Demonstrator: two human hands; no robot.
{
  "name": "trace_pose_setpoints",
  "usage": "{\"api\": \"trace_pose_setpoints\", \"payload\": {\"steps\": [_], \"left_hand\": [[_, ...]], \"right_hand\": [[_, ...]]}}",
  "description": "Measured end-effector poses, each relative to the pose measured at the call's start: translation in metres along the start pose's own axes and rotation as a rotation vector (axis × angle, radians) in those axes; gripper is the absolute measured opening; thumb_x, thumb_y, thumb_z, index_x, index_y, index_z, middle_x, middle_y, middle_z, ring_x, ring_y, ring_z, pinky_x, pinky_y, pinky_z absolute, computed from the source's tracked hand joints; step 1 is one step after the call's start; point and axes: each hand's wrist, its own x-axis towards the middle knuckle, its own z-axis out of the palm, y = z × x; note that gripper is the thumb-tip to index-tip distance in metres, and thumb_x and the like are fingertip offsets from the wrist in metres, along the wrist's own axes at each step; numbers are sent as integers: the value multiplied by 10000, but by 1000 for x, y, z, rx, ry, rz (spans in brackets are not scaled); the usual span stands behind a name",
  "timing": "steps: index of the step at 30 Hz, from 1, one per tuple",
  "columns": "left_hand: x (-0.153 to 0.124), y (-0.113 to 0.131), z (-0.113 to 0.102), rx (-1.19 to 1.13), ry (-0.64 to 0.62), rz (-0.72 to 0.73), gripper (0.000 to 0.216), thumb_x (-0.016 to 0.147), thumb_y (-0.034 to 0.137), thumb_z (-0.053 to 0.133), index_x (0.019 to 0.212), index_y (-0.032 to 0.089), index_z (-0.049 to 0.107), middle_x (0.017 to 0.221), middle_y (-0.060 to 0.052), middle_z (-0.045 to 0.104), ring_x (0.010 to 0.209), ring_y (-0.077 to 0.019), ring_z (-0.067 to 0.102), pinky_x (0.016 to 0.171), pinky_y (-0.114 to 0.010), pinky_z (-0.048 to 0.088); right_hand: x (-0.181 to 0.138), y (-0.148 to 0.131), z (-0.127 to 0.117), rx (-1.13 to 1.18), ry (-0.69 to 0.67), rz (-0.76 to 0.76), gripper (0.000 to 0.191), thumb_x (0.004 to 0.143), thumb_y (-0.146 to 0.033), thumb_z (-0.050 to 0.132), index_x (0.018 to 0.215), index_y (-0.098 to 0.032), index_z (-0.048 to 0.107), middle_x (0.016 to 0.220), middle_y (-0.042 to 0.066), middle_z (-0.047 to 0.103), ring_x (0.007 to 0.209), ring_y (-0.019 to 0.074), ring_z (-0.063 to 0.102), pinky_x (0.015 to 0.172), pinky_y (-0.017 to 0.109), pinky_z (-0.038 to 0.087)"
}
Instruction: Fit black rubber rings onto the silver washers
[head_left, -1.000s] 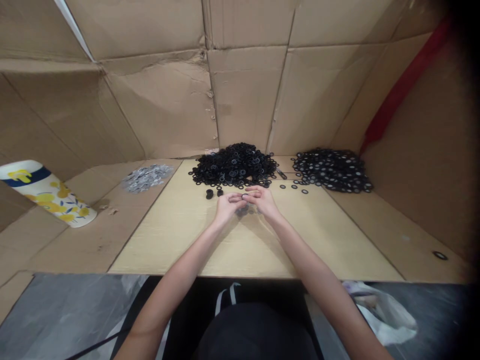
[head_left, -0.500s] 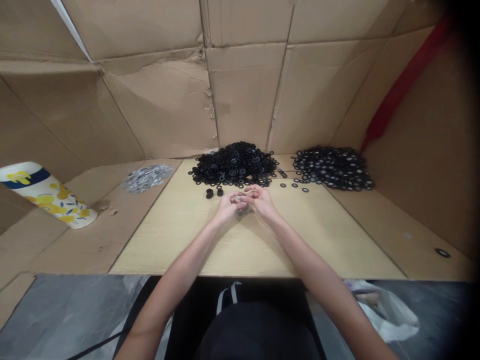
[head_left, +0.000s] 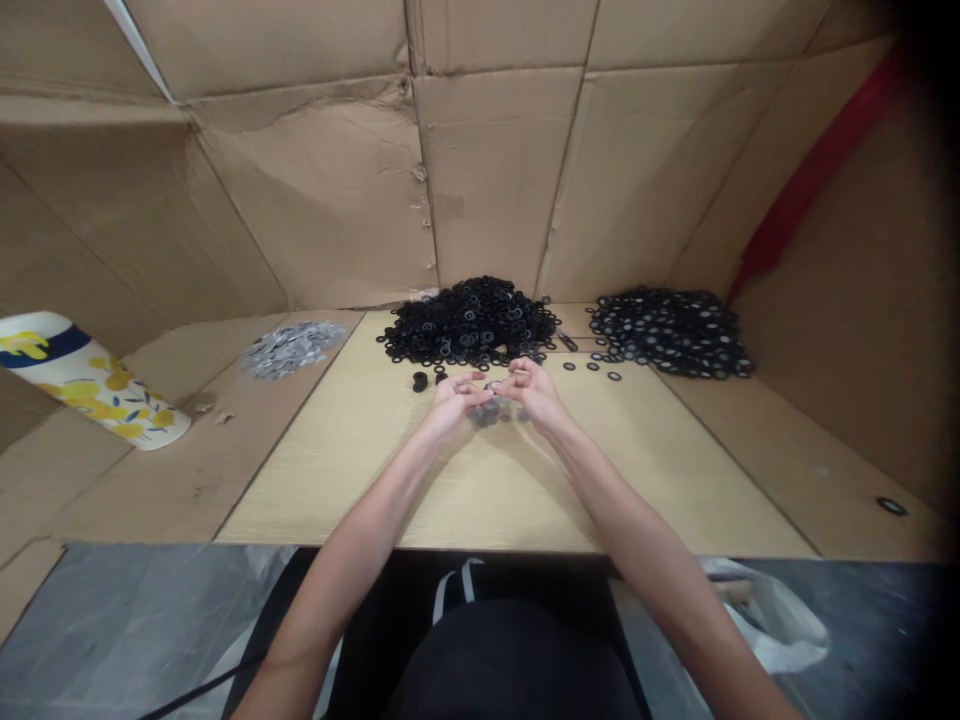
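Observation:
My left hand [head_left: 454, 400] and my right hand [head_left: 534, 393] meet over the middle of the board. Their thumbs and fingertips pinch a small black ring [head_left: 492, 387] between them; whether a disc sits inside it is too small to tell. Just below the fingers lie several small silver discs [head_left: 491, 412] on the board. Behind the hands rises a large heap of black rings [head_left: 472, 322]. Short stacks of black rings [head_left: 420, 382] stand left of my left hand, the nearer-in one partly hidden by its fingers.
A pile of silver discs [head_left: 291, 348] lies at the left. Black rings with pale centres [head_left: 671, 335] are heaped at the right, with a few loose ones in front. A patterned bottle [head_left: 97, 385] leans at far left. Cardboard walls [head_left: 315, 200] surround the board [head_left: 330, 490].
My hands have drawn slightly apart, and the fingers of my right hand have lifted. More of the silver discs beneath now shows. The whole view has shifted slightly.

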Motion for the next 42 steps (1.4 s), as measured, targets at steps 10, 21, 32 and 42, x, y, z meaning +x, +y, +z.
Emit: {"api": "trace_pose_setpoints", "payload": {"steps": [10, 21, 32, 42], "left_hand": [[4, -1, -2, 86, 75, 141, 373, 513, 192, 746, 825, 153, 545, 499, 48, 550, 515, -109, 547, 594, -260, 420], [1, 0, 1, 79, 97, 142, 407, 495, 210, 766, 832, 159, 544, 591, 16, 616, 559, -104, 572, 617, -245, 433], [-3, 1, 8, 112, 143, 110, 396, 508, 145, 748, 824, 168, 510, 593, 11, 616, 566, -117, 575, 616, -258, 427], [0, -3, 4, -85, 144, 37, 363, 512, 114, 745, 801, 140, 529, 656, -18, 637, 602, -119, 608, 642, -257, 446]], "right_hand": [[0, 0, -1, -81, -30, -51, 436, 506, -306, 725, 798, -217, 413, 535, -90, 492, 505, 91, 476, 492, 212, 369], [1, 1, 4, 41, 38, -90, 416, 505, -302, 718, 781, -229, 416, 566, -98, 472, 536, 78, 476, 582, 222, 411], [4, 8, 5, 169, 63, 0, 420, 485, -260, 711, 774, -219, 410, 552, -85, 503, 549, 94, 518, 622, 243, 423], [4, 3, -2, -30, -46, 26, 416, 479, -249, 729, 775, -209, 440, 506, -95, 483, 485, 84, 454, 548, 242, 394]]}}
